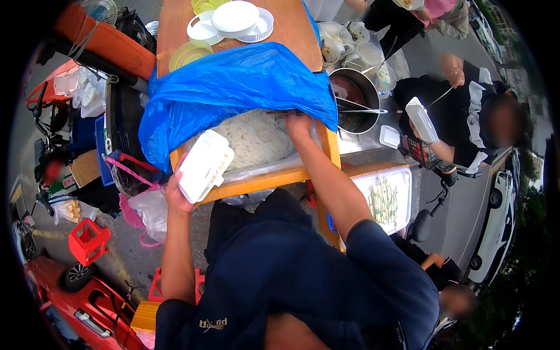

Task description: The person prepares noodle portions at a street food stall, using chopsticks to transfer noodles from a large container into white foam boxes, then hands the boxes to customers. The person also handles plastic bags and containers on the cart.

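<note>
My left hand (178,192) holds a white foam clamshell box (204,164), tilted, by its side at the near left of a wooden-framed tub (256,186). Pale rice noodles (251,138) fill the tub over a clear plastic liner. A blue plastic sheet (236,89) covers the tub's far part. My right hand (299,124) reaches just under the sheet's edge at the far right of the noodles. Its fingers close around a thin brownish utensil (276,113), partly hidden, perhaps chopsticks.
White bowls (235,18) stand on a wooden board (288,30) beyond the sheet. A metal pot (354,94) of dark sauce holds utensils at right. A tray (404,197) carries pale, green-flecked sticks. One person (446,103) holds a foam box beside the pot. Red stool (89,240), left.
</note>
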{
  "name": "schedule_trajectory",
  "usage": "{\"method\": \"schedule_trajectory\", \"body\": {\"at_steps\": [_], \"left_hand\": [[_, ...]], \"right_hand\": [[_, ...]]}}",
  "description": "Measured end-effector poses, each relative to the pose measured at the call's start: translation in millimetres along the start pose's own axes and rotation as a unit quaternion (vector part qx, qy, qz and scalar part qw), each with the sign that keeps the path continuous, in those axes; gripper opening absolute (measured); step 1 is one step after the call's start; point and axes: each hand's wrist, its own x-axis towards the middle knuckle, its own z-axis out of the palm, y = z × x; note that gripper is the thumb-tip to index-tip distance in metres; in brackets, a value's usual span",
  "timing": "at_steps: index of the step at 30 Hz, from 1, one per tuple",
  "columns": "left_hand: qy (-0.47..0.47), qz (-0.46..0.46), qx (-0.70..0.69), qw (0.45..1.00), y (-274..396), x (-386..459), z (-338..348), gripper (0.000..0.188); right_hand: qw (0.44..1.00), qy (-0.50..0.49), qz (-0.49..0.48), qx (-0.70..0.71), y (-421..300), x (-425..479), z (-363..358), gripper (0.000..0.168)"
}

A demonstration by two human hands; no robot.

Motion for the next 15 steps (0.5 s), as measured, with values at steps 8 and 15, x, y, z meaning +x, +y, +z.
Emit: {"method": "schedule_trajectory", "body": {"at_steps": [8,15], "left_hand": [[-0.018,-0.002,0.000,1.000,19.2,1.7,-6.0,0.075],[-0.004,-0.047,-0.044,0.998,44.4,27.8,-27.6,0.094]], "right_hand": [[0.823,-0.068,0.348,0.443,-89.3,-53.1,-53.2,0.015],[0.789,-0.094,0.362,0.487,-145.6,-95.1,-93.8,0.017]]}}
